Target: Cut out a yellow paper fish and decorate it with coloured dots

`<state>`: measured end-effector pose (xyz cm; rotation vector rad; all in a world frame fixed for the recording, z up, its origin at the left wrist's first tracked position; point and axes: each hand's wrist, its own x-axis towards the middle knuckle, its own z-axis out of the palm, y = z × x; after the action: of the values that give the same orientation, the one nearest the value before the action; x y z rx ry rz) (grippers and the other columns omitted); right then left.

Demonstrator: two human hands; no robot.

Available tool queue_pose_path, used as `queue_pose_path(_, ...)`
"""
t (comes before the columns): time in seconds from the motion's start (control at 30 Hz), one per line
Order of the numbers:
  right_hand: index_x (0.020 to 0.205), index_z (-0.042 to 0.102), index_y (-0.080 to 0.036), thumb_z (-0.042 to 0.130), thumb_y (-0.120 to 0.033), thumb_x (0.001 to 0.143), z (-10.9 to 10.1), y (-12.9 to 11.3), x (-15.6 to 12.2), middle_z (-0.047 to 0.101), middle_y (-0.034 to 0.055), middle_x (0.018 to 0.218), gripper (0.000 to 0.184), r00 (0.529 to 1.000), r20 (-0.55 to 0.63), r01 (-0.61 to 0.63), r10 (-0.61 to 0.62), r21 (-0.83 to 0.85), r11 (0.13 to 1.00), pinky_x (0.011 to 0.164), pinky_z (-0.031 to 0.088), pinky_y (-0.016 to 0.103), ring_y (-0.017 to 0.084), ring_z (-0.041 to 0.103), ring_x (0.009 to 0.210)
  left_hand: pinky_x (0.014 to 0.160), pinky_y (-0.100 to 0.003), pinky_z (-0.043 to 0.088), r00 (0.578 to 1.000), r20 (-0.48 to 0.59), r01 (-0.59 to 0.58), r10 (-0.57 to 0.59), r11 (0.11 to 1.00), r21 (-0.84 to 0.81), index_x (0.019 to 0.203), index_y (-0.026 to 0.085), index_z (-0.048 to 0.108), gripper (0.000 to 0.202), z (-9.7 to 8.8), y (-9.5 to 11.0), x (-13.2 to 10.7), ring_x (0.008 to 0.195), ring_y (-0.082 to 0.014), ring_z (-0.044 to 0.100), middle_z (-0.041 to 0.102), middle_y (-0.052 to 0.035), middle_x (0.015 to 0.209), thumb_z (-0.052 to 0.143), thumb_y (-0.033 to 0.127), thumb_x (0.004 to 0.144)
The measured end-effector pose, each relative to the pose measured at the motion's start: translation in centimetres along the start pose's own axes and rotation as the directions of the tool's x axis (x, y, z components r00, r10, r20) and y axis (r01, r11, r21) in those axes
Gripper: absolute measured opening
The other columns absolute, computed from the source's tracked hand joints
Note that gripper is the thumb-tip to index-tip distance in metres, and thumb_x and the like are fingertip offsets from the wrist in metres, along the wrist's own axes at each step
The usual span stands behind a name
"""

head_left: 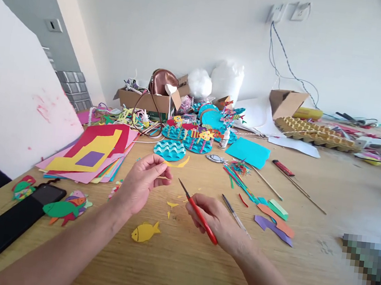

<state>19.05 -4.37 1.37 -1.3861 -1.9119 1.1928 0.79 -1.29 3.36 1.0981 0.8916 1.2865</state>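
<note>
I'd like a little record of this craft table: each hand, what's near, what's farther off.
Left hand: holding a thin yellow paper strip
Right hand: holding red-handled scissors
Nearest the person: yellow paper fish, flat on the wooden table
Between the hands: small yellow scraps
Right of the right hand: pen
Far left: stacked coloured paper
Farther back: turquoise sheet, egg tray

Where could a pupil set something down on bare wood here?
Bare wood shows between the left forearm and right forearm, nearer than the yellow fish, and right of the thin stick and purple paper strip. Crowded: the back, around the cardboard box and wavy blue discs, and the left, with the paper stack.
</note>
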Motion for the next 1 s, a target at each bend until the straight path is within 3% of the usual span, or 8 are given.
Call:
queue_pose_path(0.53, 0.058, 0.041, -0.018, 0.041, -0.028, 0.080, -0.1, -0.9, -0.6, 0.043, -0.0043, 0.051, 0.024, 0.999, -0.044, 0.017, -0.016, 0.030, 0.999, 0.045, 0.023, 0.022, 0.009, 0.038, 0.050, 0.066, -0.023, 0.050, 0.983, 0.122, 0.138, -0.139, 0.990, 0.015, 0.072, 0.015, 0.054, 0.012, 1.8, -1.8, -0.8, 0.067, -0.0104, 0.060, 0.063, 0.0000, 0.069, 0.061, 0.025, 0.075)
queue_pose_path(1.0, 0.056, 0.039, -0.019, 0.040, -0.032, 0.082, 0.1, -0.9, -0.6, 0.040, -0.0052, 0.049, 0.029, 0.998, -0.056, 0.013, -0.011, 0.038, 0.999, 0.044, 0.023, 0.021, 0.008, 0.035, 0.047, 0.068, -0.025, 0.050, 0.982, 0.103, 0.161, -0.159, 0.987, -0.012, 0.071, 0.015, 0.054, 0.014, 2.0, -1.9, -0.9, 0.066, -0.0107, 0.059, 0.063, -0.0008, 0.069, 0.063, 0.025, 0.073)
